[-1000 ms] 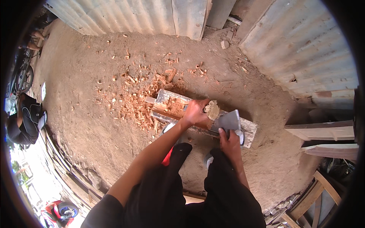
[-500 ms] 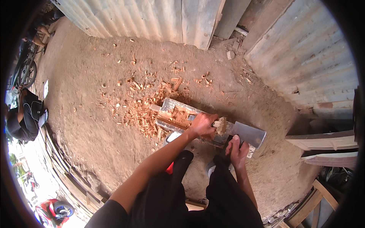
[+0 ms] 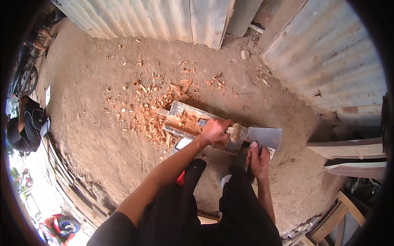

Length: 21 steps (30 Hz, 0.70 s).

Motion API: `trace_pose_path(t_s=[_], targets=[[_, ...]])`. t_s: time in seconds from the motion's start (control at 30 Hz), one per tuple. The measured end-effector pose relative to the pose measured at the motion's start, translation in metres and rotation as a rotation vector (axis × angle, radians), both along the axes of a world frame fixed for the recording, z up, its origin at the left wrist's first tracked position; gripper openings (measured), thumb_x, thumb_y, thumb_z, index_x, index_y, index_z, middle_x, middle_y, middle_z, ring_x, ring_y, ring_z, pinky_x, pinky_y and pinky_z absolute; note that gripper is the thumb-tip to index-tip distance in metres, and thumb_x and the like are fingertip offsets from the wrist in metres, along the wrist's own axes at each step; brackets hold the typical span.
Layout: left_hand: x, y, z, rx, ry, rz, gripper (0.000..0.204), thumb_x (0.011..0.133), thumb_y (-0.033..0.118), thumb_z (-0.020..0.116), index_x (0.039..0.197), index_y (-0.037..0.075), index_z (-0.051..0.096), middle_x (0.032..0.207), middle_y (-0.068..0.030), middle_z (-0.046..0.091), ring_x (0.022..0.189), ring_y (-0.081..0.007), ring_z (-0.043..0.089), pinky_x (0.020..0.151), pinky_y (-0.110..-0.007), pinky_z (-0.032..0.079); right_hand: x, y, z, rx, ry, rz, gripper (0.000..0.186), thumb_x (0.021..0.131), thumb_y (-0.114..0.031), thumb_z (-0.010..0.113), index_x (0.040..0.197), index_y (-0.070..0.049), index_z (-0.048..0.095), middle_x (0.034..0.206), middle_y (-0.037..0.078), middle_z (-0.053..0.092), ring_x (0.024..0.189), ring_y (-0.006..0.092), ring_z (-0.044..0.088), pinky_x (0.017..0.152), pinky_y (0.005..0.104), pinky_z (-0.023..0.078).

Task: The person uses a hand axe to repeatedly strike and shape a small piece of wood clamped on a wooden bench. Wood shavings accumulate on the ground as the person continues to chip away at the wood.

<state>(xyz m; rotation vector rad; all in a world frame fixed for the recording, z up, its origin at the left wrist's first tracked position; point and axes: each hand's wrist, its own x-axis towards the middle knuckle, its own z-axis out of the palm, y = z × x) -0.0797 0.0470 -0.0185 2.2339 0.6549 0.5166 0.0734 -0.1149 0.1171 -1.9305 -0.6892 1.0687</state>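
My left hand (image 3: pixel 214 130) is closed around a chisel (image 3: pixel 234 132) whose wooden handle has a frayed, splayed end. Its metal blade points to the left, over a reddish-brown wooden piece (image 3: pixel 184 126) covered in shavings. In my right hand (image 3: pixel 258 160) is the dark handle of a cleaver (image 3: pixel 265 137). The broad grey blade is turned with its flat side up, just right of the chisel's frayed end; a small gap seems to lie between them. The wooden piece rests on a low, worn bench (image 3: pixel 193 108).
Wood chips and shavings (image 3: pixel 150 127) lie left of the bench on the dirt floor. Corrugated metal sheets (image 3: pixel 135 18) stand at the far side and right. Wooden boards (image 3: pixel 347 151) are stacked at the right. A seated person (image 3: pixel 28 123) and a red motorcycle (image 3: pixel 55 227) are at the left.
The view has shifted slightly, so the bench and both hands appear a little further left. The cleaver blade is turned a little, its far edge now nearly level. Both grips are unchanged.
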Motion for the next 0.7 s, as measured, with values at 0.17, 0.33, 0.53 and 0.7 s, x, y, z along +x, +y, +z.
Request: trace_pose_path(t_s=[0.17,0.33,0.53,0.7], targets=[[0.007,-0.001,0.007,0.010,0.002,-0.034,0.045,0.064,0.014,0.071,0.109,0.010,0.068,0.083,-0.0120,0.072,0.077,-0.0328,0.071,0.069,-0.045,0.058,0.000,-0.007,-0.025,0.006,-0.153,0.105,0.043,0.108,-0.029,0.055,0.076,-0.002,0.053,0.054,0.003,0.051,0.044,0.0121,0.051,0.042,0.0295,0.041],[-0.001,-0.003,0.004,0.020,0.041,-0.001,0.040,0.068,0.018,0.073,0.107,0.010,0.064,0.085,-0.0128,0.071,0.081,-0.0327,0.071,0.070,-0.045,0.057,0.008,-0.001,0.004,-0.048,-0.065,0.026,0.040,0.108,-0.028,0.057,0.077,-0.002,0.050,0.057,0.004,0.053,0.044,0.0110,0.051,0.041,0.0291,0.041],[0.005,-0.009,0.008,0.035,0.043,-0.021,0.039,0.069,0.018,0.076,0.105,0.011,0.062,0.087,-0.0128,0.071,0.083,-0.0328,0.071,0.070,-0.046,0.056,0.007,-0.020,-0.045,-0.070,-0.306,0.190,0.041,0.107,-0.028,0.058,0.076,-0.002,0.053,0.056,0.007,0.055,0.045,0.0148,0.054,0.044,0.0325,0.042],[0.000,-0.006,0.004,0.048,0.052,-0.004,0.039,0.069,0.017,0.077,0.104,0.010,0.061,0.087,-0.0122,0.070,0.082,-0.0331,0.070,0.069,-0.046,0.056,-0.012,-0.012,-0.010,-0.061,-0.001,-0.021,0.039,0.104,-0.028,0.061,0.077,0.000,0.059,0.058,0.010,0.059,0.048,0.0188,0.058,0.049,0.0351,0.045]])
